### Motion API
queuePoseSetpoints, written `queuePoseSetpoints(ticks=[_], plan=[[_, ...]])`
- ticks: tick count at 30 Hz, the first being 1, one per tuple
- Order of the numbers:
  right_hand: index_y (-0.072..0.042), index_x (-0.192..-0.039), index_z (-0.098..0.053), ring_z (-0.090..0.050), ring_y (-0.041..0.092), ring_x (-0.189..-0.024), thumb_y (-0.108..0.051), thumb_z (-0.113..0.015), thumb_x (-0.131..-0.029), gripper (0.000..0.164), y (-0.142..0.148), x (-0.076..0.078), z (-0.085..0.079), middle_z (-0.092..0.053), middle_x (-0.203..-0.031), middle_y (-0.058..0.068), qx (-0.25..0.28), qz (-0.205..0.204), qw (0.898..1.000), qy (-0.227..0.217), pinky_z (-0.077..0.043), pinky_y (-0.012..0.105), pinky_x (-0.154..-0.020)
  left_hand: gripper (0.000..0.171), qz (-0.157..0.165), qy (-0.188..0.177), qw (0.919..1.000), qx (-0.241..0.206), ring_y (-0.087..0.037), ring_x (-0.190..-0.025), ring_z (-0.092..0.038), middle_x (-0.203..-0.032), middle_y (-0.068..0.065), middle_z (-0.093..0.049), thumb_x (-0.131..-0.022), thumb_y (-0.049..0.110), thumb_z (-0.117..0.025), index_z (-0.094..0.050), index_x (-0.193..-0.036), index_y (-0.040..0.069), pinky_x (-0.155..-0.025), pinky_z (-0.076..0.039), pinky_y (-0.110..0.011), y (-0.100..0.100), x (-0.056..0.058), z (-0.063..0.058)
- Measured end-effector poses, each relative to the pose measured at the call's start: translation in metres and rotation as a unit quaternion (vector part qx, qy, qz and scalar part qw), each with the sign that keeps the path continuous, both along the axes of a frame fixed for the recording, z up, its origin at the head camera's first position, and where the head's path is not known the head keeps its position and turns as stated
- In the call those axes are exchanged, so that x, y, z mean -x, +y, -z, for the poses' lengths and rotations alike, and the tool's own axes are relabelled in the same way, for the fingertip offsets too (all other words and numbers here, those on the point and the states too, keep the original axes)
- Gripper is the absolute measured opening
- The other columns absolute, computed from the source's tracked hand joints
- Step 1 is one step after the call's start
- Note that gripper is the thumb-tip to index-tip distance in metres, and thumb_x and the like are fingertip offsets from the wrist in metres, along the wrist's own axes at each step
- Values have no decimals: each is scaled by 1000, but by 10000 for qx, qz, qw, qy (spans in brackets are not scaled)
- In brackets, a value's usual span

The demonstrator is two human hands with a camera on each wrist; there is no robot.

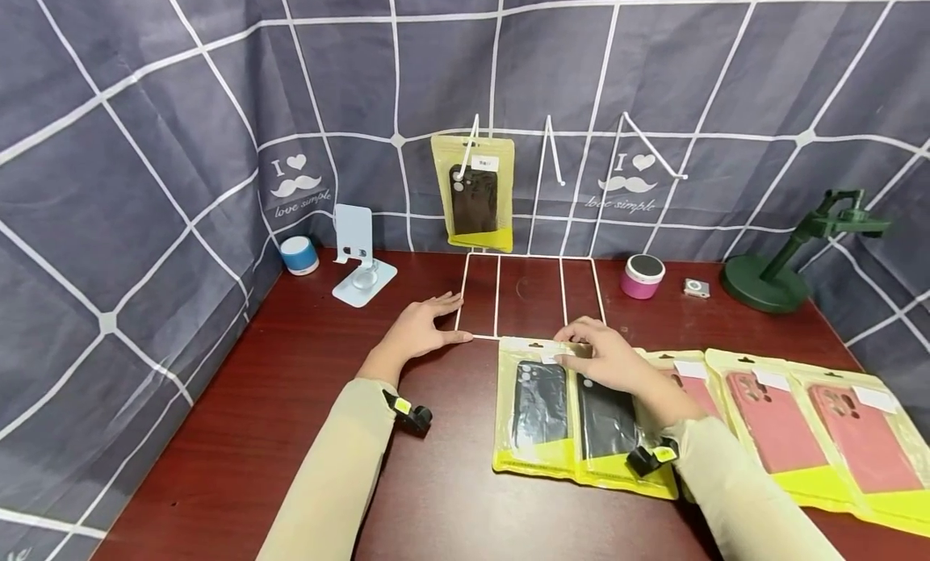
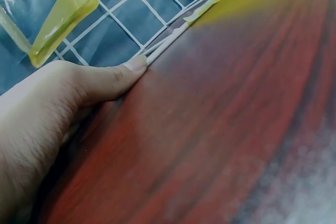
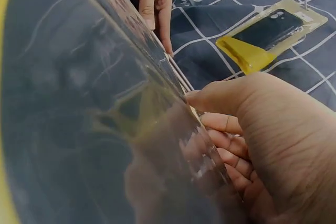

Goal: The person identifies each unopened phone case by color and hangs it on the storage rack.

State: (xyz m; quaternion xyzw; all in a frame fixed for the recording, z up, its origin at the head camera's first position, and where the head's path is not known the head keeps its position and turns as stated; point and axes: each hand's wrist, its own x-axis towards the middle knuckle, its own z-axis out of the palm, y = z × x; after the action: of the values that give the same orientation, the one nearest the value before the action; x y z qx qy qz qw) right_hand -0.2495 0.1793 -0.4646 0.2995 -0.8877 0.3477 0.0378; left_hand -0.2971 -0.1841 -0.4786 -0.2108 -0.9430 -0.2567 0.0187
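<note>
My left hand (image 1: 421,327) rests at the front left corner of a white wire display rack (image 1: 497,303), fingers straight along its side. In the left wrist view, the thumb (image 2: 113,80) presses on the base wire. My right hand (image 1: 606,355) pinches the top edge of a bagged black phone case (image 1: 539,408), thumb in front and fingers behind. Beside it, partly under the hand, lies another bagged black phone case (image 1: 603,420). One more bagged black phone case (image 1: 475,198) hangs from the rack's left hook.
Several bagged pink phone cases (image 1: 770,424) overlap at the right. Behind stand a blue round speaker (image 1: 299,256), a light blue phone stand (image 1: 353,234), a pink round speaker (image 1: 643,277), a small silver clip player (image 1: 696,288) and a dark green stand (image 1: 766,282). Grid-patterned cloth hangs around the table.
</note>
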Motion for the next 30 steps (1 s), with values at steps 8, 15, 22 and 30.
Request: queuePoseSetpoints(ticks=[8, 15, 22, 30], plan=[[-15, -107, -67, -56, 18, -90, -23, -80, -86, 26, -1, -3, 7, -59, -98, 0, -45, 11, 9998, 167, -47, 39, -79, 91, 93, 277, 9994, 196, -16, -141, -41, -150, 4, -52, -79, 77, -65, -52, -149, 19, -115, -34, -39, -1, -3, 5], [-16, -104, -69, -57, 19, -89, -21, -80, -86, 21, -1, -3, 9, -59, -95, 0, -98, 75, 9994, 335, -48, 40, -78, 90, 112, 107, 9998, -98, -19, -144, -40, -152, -1, -49, -79, 73, -69, -52, -149, 19, -116, -34, -44, -1, -4, 5], [-16, -102, -69, -56, 18, -89, -17, -75, -89, 14, -1, -1, 6, -58, -94, -1, -18, 214, 9996, 157, -48, 40, -78, 91, 98, 60, 9998, -175, -20, -144, -40, -152, -1, -49, -78, 74, -69, -53, -148, 19, -116, -34, -43, 0, -1, 1], [-19, -96, -68, -57, 19, -93, -17, -75, -90, 10, -5, -2, 7, -59, -94, -1, -19, 229, 9996, 180, -49, 41, -80, 91, 88, -19, 9998, -194, -21, -145, -39, -153, 0, -48, -78, 73, -70, -52, -149, 20, -116, -33, -44, -1, -3, 1]])
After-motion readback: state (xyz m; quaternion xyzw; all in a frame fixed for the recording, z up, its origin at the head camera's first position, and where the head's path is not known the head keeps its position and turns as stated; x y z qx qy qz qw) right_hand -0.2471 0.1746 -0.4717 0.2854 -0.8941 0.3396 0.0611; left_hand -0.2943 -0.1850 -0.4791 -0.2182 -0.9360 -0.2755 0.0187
